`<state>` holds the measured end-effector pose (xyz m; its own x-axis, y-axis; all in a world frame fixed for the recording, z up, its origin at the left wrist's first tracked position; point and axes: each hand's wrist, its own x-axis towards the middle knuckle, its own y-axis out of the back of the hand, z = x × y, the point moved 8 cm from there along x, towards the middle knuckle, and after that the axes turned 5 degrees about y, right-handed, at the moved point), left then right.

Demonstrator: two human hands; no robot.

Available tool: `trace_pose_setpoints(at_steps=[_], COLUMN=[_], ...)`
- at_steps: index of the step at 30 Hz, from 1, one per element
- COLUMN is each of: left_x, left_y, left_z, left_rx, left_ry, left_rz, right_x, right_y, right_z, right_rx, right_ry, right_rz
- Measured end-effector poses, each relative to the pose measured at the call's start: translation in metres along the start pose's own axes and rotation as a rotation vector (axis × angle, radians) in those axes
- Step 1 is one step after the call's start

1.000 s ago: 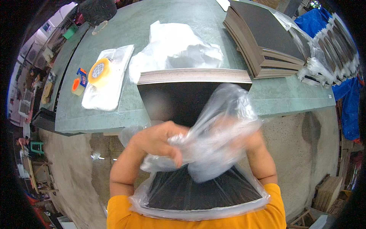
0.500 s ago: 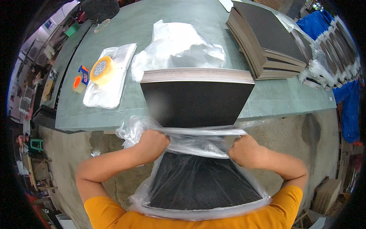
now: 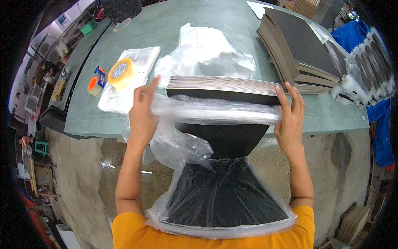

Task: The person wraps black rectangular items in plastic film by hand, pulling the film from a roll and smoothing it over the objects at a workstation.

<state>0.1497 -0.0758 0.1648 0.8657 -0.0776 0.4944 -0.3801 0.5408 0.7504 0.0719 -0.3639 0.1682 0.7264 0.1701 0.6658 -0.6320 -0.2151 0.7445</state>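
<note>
A thick stack of black boards [image 3: 224, 139] stands on end in front of me, its pale layered upper edge [image 3: 224, 84] bare. Clear plastic film [image 3: 224, 191] covers its lower part, close to my body. Across the upper part stretches a gathered, blurred band of the plastic bag [image 3: 215, 113]. At its left end my left hand [image 3: 142, 114] holds the plastic, fingers pointing up beside the stack's corner. My right hand [image 3: 289, 116] holds the other end at the right corner, fingers raised and partly bent. Loose plastic hangs below my left hand.
On the green table [image 3: 161, 25] lie crumpled white plastic [image 3: 207, 47], flat clear bags [image 3: 143, 62], a large tape roll [image 3: 121, 73] and a small tape dispenser [image 3: 96, 83]. More dark boards [image 3: 300, 41] are piled at the right, beside plastic-wrapped bundles [image 3: 367, 68].
Both hands have moved up and outward from below the table edge to the stack's upper corners, drawing the plastic band up the boards. My fingers have uncurled from fists.
</note>
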Motion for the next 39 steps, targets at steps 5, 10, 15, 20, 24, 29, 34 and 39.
trace_pose_setpoints(at_steps=[5,10,15,20,24,29,34,39], left_x=[-0.018,-0.013,-0.126,-0.21,-0.249,-0.191,-0.08,-0.174], left_y=[0.012,0.006,-0.119,-0.178,-0.203,-0.175,-0.009,-0.063], left_z=[0.025,-0.006,-0.149,-0.11,-0.152,-0.138,-0.014,0.087], left_rx=[0.043,-0.692,-1.043,-1.053,-0.812,-0.232,-0.665,-0.87], left_ry=[-0.295,-0.071,0.925,0.825,0.898,0.404,0.234,-0.171], left_rz=[0.004,-0.314,-0.939,-1.304,-1.083,-0.933,-0.854,-1.616], right_x=[-0.021,-0.042,-0.093,-0.245,-0.306,-0.334,-0.13,-0.137], right_y=[0.014,0.007,-0.05,-0.156,-0.212,-0.231,-0.063,-0.028], right_z=[0.014,0.051,0.037,0.012,0.028,0.06,0.001,-0.131], right_rx=[0.183,1.255,1.848,2.009,1.431,0.73,1.559,1.793], right_ry=[-0.112,-0.553,-0.739,-1.283,-1.233,-0.932,-0.768,0.334], right_rz=[-0.031,-0.2,-0.42,-0.703,-0.63,-0.626,-0.651,-1.25])
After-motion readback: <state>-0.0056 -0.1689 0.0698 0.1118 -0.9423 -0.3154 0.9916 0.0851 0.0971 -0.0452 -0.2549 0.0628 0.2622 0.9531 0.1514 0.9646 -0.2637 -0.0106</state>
